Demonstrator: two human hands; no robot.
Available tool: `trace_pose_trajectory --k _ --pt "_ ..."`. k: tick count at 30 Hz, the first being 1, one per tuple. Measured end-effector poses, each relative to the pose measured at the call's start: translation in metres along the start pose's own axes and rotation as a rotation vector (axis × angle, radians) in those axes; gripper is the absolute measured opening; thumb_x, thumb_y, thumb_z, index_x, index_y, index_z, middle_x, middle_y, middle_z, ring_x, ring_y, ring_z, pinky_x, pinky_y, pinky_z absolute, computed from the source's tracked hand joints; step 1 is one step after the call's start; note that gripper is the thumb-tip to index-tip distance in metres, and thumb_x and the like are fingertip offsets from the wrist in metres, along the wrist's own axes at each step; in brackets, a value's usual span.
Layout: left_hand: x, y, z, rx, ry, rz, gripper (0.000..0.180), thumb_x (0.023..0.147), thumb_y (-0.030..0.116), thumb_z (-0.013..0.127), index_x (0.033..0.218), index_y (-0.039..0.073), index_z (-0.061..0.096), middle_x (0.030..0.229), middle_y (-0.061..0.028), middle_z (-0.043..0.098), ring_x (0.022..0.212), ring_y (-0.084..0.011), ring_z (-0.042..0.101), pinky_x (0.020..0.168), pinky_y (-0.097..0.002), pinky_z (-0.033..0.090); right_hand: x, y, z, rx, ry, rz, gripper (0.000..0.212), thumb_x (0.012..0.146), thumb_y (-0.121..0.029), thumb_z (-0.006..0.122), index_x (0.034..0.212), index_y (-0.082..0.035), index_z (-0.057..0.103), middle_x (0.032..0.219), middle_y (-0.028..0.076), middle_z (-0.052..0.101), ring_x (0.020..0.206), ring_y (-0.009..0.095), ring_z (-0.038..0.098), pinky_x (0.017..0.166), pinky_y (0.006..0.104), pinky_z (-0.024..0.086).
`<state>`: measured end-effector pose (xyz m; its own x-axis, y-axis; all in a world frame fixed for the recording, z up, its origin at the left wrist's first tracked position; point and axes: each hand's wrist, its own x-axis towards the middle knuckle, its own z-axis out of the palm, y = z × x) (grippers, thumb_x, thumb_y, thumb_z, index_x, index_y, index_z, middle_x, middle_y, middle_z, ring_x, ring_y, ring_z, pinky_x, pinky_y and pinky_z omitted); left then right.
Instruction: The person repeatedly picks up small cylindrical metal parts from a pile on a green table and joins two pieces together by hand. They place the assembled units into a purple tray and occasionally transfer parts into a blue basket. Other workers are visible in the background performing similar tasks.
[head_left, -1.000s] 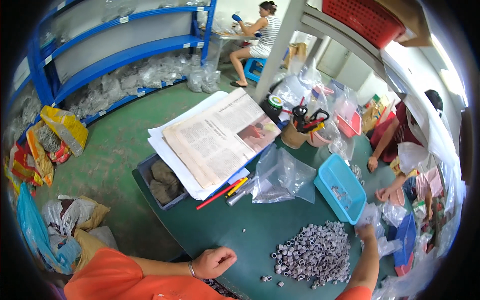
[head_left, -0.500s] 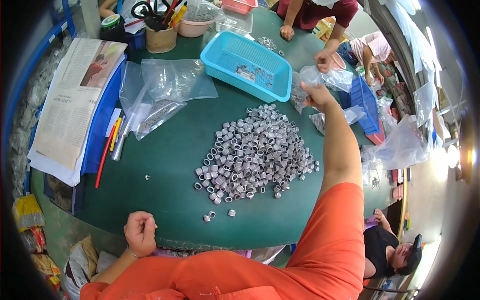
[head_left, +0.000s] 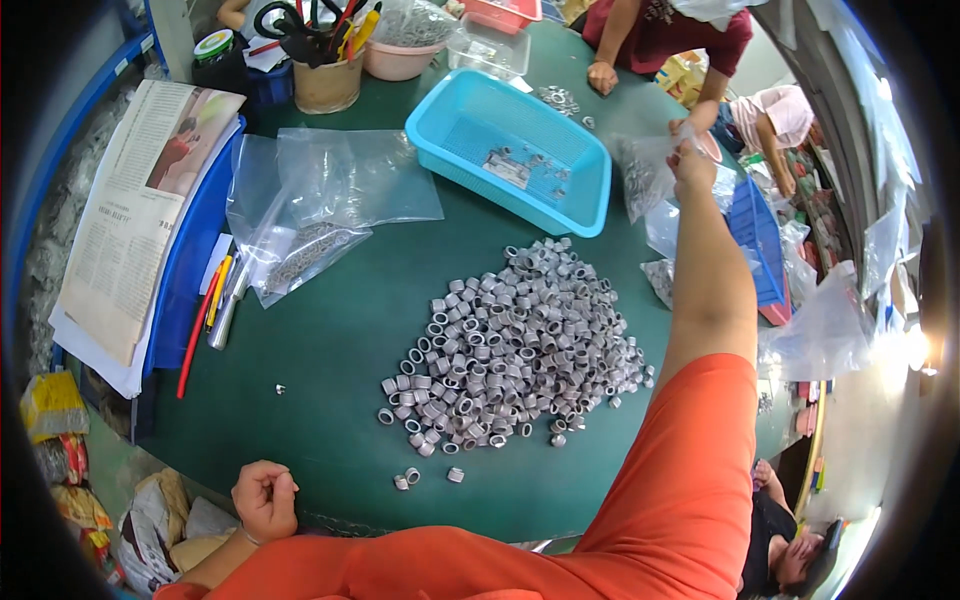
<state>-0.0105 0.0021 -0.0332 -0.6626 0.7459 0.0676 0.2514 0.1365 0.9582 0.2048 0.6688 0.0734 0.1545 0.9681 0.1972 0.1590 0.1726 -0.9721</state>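
Note:
My right arm stretches to the far right, where my right hand [head_left: 692, 170] is closed on the top of a clear plastic bag [head_left: 645, 178] with small grey parts inside. A co-worker's hand [head_left: 700, 118] is just beyond mine; whether it also touches the bag, I cannot tell. Near the table's front edge, my left hand [head_left: 266, 500] is curled into a loose fist, with nothing visible in it. A large heap of short grey metal rings [head_left: 520, 350] covers the middle of the table. A few rings [head_left: 408, 478] lie apart in front of the heap.
A blue basket [head_left: 425, 150] holding a few small parts stands behind the heap. Clear bags [head_left: 310, 250], pens [head_left: 200, 335] and a newspaper [head_left: 130, 220] lie left. A cup of tools [head_left: 328, 85] stands at the back. A blue tray [head_left: 755, 240] is at right.
My right hand has reached farther away and closed on the bag, which is now more upright. My left hand remains curled near the front edge. The whole view has shifted slightly.

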Motion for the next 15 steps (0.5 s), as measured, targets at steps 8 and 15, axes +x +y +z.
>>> trace_pose_trajectory --k 8,15 --pt "-0.006 0.001 0.004 0.010 0.053 -0.011 0.007 0.084 0.002 0.053 0.090 -0.001 0.048 0.069 -0.0079 0.055 0.055 -0.0099 0.053 0.051 -0.0212 0.044 -0.013 0.016 0.045 -0.791 0.032 -0.947 0.042 0.075 -0.001 0.048 0.117 -0.001 0.049 0.121 0.020 0.047 0.117 0.032 0.042 0.097 0.0364 0.035" --pt "-0.001 0.003 0.006 0.148 0.046 0.078 0.007 0.083 0.001 0.052 0.089 0.000 0.049 0.064 -0.0078 0.052 0.053 -0.0133 0.051 0.049 -0.0232 0.041 0.012 0.076 0.060 -0.975 -0.370 -0.656 0.042 0.082 -0.009 0.052 0.123 -0.005 0.046 0.125 0.017 0.046 0.119 0.030 0.041 0.100 0.0351 0.033"
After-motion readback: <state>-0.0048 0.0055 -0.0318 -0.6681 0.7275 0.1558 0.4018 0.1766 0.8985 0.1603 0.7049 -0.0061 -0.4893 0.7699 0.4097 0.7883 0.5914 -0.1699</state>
